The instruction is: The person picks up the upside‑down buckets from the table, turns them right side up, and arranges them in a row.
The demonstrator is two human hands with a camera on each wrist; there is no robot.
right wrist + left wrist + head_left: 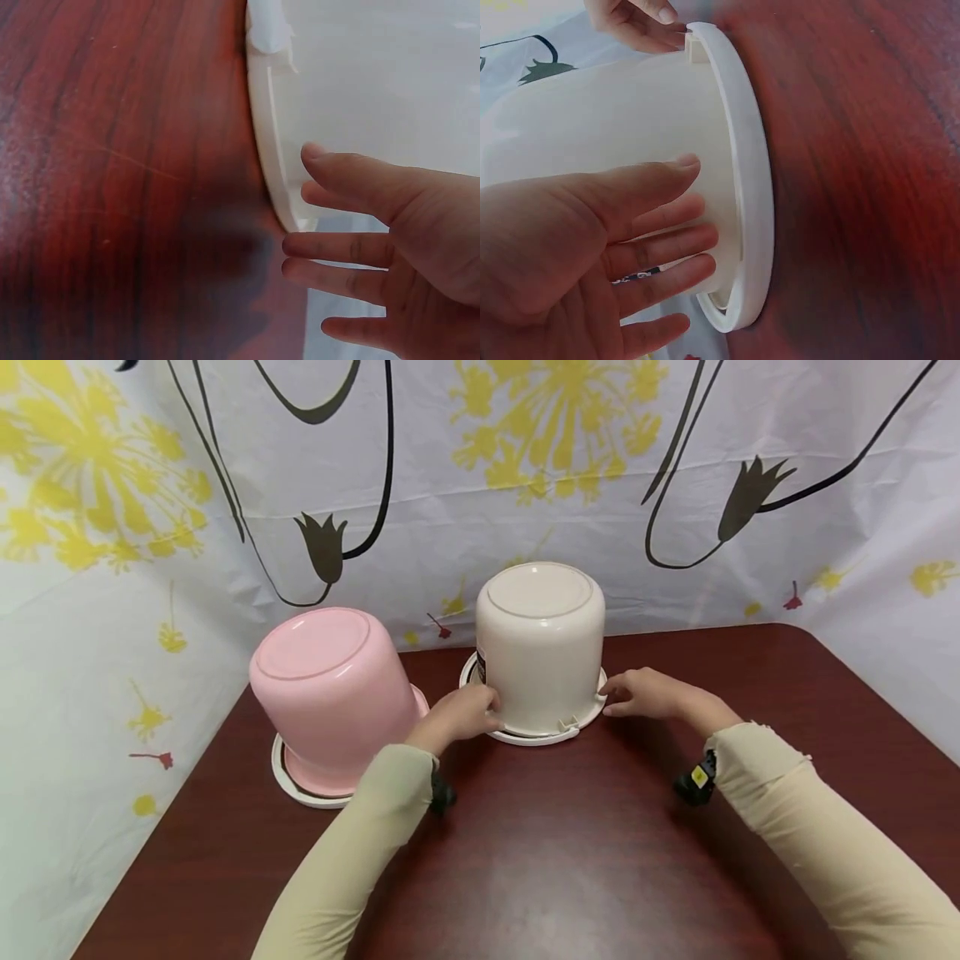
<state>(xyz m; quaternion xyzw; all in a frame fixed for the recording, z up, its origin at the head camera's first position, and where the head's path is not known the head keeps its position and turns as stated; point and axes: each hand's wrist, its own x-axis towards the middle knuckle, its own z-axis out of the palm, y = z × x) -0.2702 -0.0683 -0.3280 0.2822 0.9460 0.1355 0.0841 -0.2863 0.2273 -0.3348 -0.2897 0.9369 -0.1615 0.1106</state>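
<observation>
Head view: saw cream bucket [540, 652] upside down at back of desk [570, 843], right of inverted pink bucket [330, 693]. Had left hand [462, 713] and right hand [643, 693] on either side of cream bucket, with fingers relaxed, gripping nothing; couldn't tell if touching.

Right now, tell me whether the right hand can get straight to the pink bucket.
Probably not: the upturned cream bucket stands between the right hand and the pink bucket, and the left hand is between them too.
</observation>
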